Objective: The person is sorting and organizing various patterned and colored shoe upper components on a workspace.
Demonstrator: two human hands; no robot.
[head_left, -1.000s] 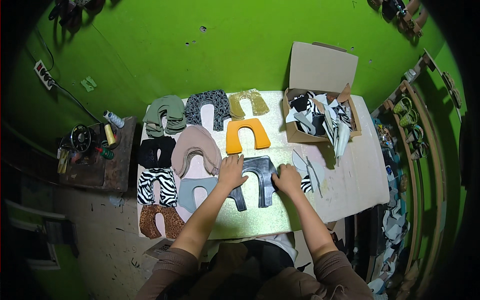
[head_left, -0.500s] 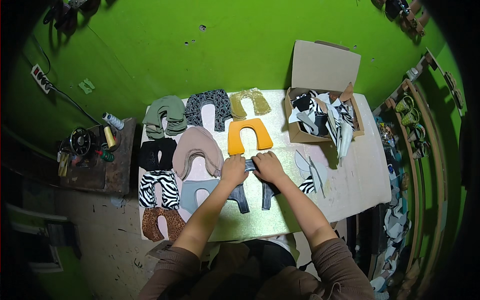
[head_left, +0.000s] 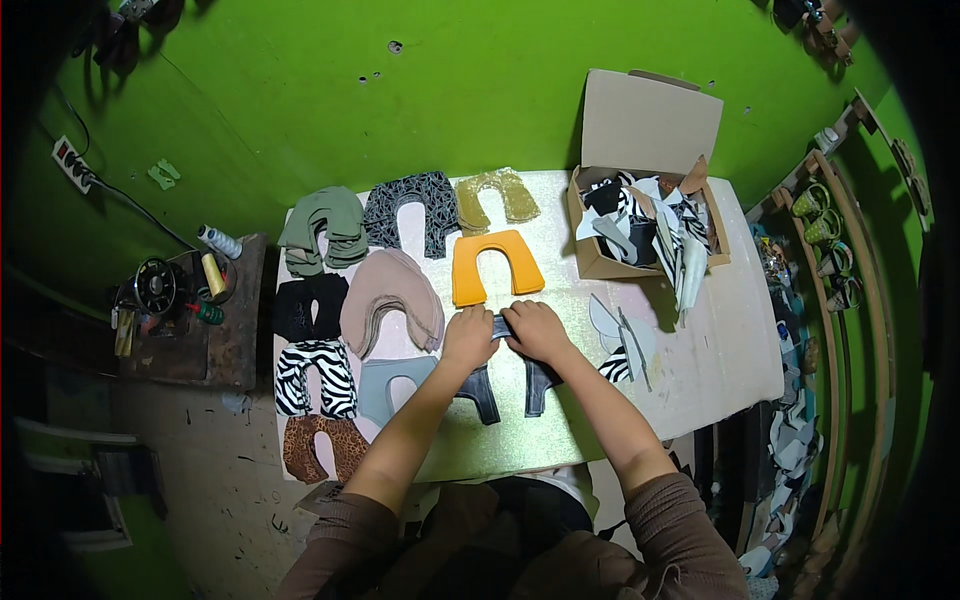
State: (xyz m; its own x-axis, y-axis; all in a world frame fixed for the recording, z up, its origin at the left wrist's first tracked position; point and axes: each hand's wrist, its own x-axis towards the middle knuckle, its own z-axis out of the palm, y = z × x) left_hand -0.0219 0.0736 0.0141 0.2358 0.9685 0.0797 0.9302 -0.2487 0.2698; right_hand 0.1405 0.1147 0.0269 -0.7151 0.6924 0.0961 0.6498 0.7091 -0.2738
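Observation:
At the front middle of the table lies a black U-shaped cut piece, possibly a stack, its two legs pointing toward me. My left hand and my right hand sit side by side on its curved top, fingers closed over the far edge. A short strip of black shows between them. Just beyond my fingers is an orange U-shaped stack. Left of my left forearm is a grey U-shaped piece, partly covered by the arm.
More U-shaped stacks, including pink, green, zebra-striped and leopard-print, fill the table's left. At the back right stands an open cardboard box of scraps. Loose scraps lie before it. A sewing machine is far left.
My view has shifted slightly. Both hands stay on the top of the black piece, and the stacks keep their places.

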